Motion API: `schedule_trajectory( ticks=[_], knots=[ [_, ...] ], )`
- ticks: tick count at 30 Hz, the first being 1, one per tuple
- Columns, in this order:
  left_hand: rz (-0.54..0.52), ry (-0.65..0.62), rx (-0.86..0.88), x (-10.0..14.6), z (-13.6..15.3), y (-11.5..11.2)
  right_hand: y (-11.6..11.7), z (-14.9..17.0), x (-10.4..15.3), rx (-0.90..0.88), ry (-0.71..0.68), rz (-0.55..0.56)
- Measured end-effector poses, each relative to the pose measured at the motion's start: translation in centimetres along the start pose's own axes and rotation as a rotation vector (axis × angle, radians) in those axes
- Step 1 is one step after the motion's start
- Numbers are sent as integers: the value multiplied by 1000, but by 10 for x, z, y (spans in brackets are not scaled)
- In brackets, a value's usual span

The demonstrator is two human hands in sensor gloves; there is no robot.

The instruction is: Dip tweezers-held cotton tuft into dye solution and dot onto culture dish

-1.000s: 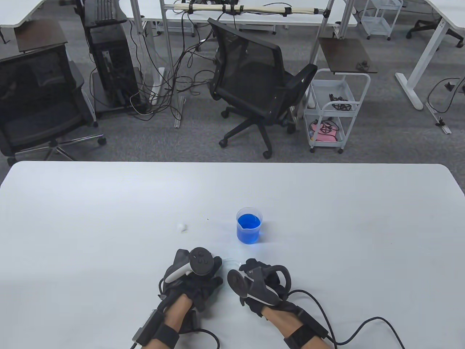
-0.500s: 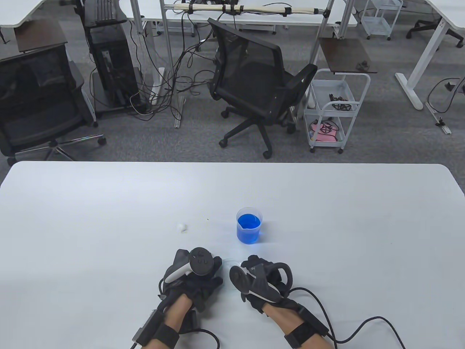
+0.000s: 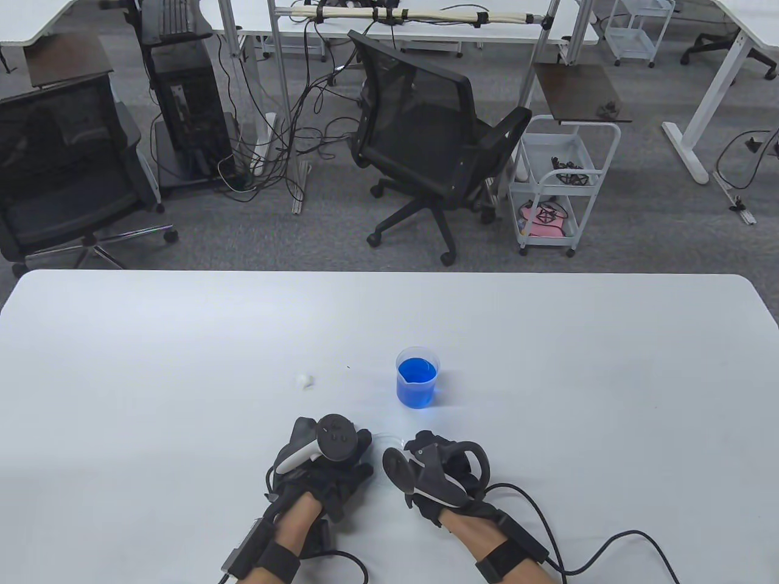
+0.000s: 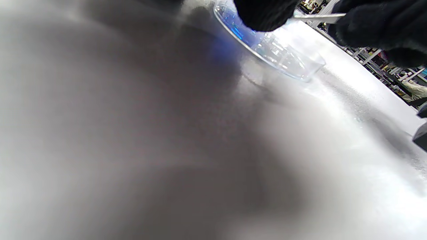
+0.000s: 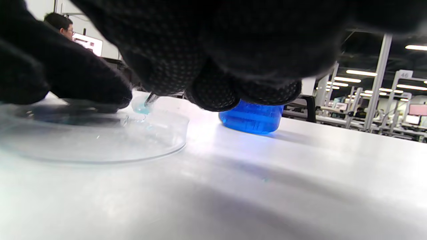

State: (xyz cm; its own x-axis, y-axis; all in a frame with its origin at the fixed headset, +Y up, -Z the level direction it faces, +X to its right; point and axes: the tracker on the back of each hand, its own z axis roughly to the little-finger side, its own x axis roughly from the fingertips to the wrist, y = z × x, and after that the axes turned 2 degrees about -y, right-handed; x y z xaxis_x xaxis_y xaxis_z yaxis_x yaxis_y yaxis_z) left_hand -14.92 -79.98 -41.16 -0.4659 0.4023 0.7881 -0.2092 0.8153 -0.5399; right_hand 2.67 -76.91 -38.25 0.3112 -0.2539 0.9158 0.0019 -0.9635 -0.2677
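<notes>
A clear culture dish (image 3: 387,439) lies on the white table (image 3: 182,340) between my hands. My left hand (image 3: 356,453) rests its fingers (image 5: 83,86) on the dish's rim. My right hand (image 3: 409,449) pinches metal tweezers (image 4: 320,16). Their tip (image 5: 151,98) holds a blue-tinted cotton tuft (image 5: 141,106) down in the dish (image 5: 100,140). A beaker of blue dye (image 3: 417,377) stands just beyond the dish, and shows behind my right fingers in the right wrist view (image 5: 252,121).
A loose white cotton tuft (image 3: 304,381) lies on the table left of the beaker. Glove cables (image 3: 608,541) trail off the near right edge. Office chairs and a cart stand beyond the table's far edge.
My right hand has shifted very slightly over the dish. The left hand, dish and beaker have not moved.
</notes>
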Motion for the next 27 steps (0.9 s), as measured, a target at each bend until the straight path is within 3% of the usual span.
schedule_trajectory(
  ticks=[10,21,27],
  knots=[
    [-2,-3,3,0,1,0,16,-2,-1,49,-26,-44],
    [1,-3,6,0,0,1,-12,17,5,-17,42,12],
    [1,-1,5,0,1,1,-1,12,6,-1,19,-45]
  ],
)
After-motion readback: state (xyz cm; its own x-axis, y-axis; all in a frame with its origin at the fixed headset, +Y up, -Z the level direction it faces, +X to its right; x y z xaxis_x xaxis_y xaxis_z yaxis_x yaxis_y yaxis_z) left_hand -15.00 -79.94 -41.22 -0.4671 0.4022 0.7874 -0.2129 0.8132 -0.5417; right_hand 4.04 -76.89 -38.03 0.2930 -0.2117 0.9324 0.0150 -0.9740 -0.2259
